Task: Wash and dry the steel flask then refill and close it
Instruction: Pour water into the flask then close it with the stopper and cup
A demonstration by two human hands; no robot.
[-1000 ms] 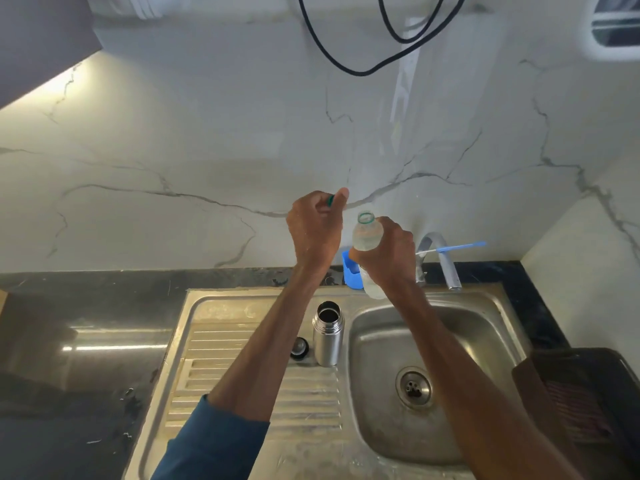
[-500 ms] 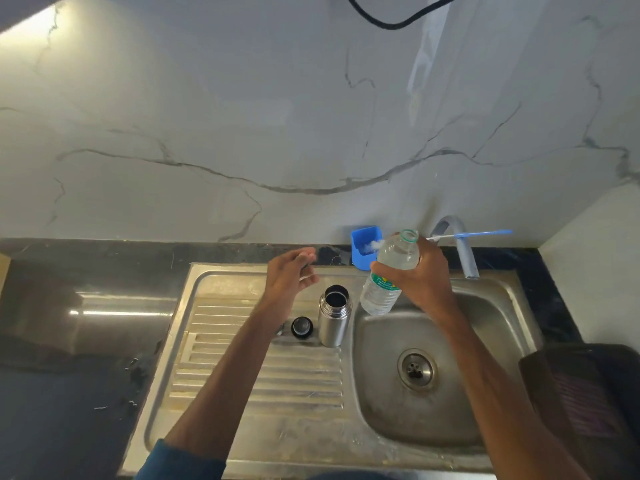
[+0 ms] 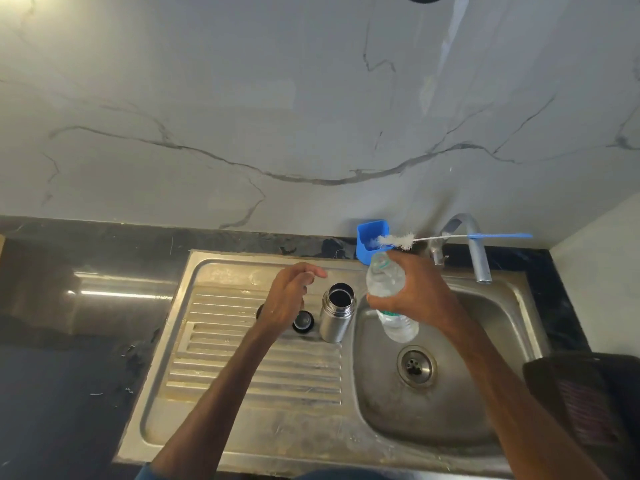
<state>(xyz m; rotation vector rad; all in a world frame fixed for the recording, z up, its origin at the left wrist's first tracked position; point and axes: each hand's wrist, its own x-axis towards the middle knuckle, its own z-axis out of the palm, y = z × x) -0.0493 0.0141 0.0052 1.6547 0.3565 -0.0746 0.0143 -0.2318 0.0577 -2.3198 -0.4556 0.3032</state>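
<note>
The steel flask point(image 3: 337, 313) stands upright and uncapped on the drainboard, right at the basin's edge. Its black cap point(image 3: 303, 321) lies just left of it. My left hand point(image 3: 289, 299) hovers over the drainboard beside the cap, fingers curled with the tips together; anything between them is hidden. My right hand point(image 3: 417, 296) grips a clear plastic water bottle point(image 3: 387, 277), uncapped and holding some water. The bottle is tilted, mouth up near the flask's right side, base over the basin.
The sink basin point(image 3: 491, 341) with its drain point(image 3: 415, 366) lies under my right arm. A blue holder point(image 3: 363, 233), a bottle brush point(image 3: 450, 238) and the tap point(image 3: 479, 258) line the back. Black counter point(image 3: 86, 323) extends left; a dark object point(image 3: 588, 410) sits right.
Both hands came down from in front of the wall to the sink. My left hand, which pinched a green cap, now sits low beside the flask. The bottle has moved next to the flask.
</note>
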